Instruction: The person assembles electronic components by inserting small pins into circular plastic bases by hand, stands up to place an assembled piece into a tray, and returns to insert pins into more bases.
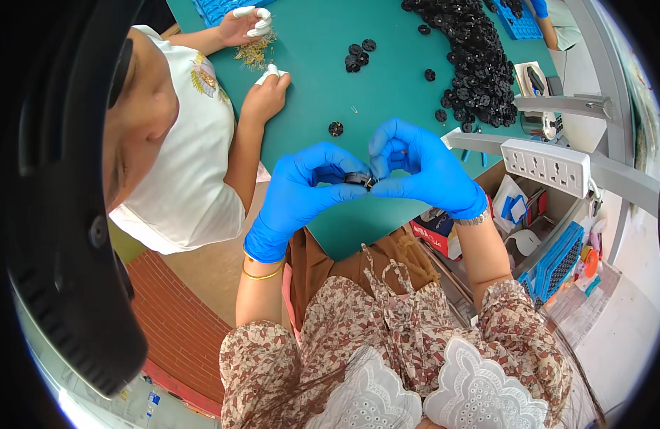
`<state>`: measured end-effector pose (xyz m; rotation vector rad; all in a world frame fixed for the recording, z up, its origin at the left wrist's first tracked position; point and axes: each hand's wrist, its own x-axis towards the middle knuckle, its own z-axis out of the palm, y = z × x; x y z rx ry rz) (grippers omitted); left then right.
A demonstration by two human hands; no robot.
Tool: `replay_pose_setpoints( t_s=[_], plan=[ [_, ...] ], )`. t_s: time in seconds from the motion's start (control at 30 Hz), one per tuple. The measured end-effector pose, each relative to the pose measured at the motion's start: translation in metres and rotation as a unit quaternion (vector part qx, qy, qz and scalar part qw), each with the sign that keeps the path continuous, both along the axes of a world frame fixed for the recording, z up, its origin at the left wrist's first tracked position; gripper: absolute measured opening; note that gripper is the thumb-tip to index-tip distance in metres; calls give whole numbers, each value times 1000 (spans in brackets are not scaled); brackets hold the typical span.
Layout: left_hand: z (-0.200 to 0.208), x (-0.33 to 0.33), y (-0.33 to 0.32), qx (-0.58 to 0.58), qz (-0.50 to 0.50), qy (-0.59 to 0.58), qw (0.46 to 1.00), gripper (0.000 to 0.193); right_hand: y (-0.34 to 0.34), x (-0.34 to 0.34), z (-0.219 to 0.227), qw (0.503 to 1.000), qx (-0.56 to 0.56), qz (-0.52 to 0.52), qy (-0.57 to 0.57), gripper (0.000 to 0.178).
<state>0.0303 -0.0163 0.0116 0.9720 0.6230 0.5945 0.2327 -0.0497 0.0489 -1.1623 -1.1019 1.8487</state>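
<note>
green tabletop point(308, 86) | red-brown brick-patterned floor point(180, 322) | grey metal frame point(627, 179) | white socket strip point(544, 167)

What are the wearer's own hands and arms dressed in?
The left hand and right hand wear bright blue gloves. A thin gold-coloured bangle is on the left, a silver-coloured band on the right. The loose sleeves are patterned in brown and cream.

The light is bright and quite even, with only soft shadows on the flat green tabletop point(308, 93). Near the dark rim, the grey metal frame point(619, 68) bends strongly. The small black plastic piece point(355, 178) shows few details, being so dark.
</note>
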Motion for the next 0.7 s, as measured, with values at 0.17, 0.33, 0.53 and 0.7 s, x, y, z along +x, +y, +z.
replay_pose_setpoints(
  t_s=[0.17, 0.33, 0.53, 0.7],
  plan=[
    [5, 5, -3, -44, 45, -4, 998, 27, -3, -2, 1, 998, -7, -55, -38, 32],
    [9, 9, -4, -83, 69, 12, 994, 27, -3, -2, 1, 994, 26, -80, -66, 30],
    [10, 10, -4, -79, 87, 20, 993, 28, -4, -3, 3, 990, 28, -113, -80, 21],
    [8, 11, -5, -69, 88, 15, 994, 25, -4, -8, 2, 987, 48, -113, -102, 18]
  ],
)
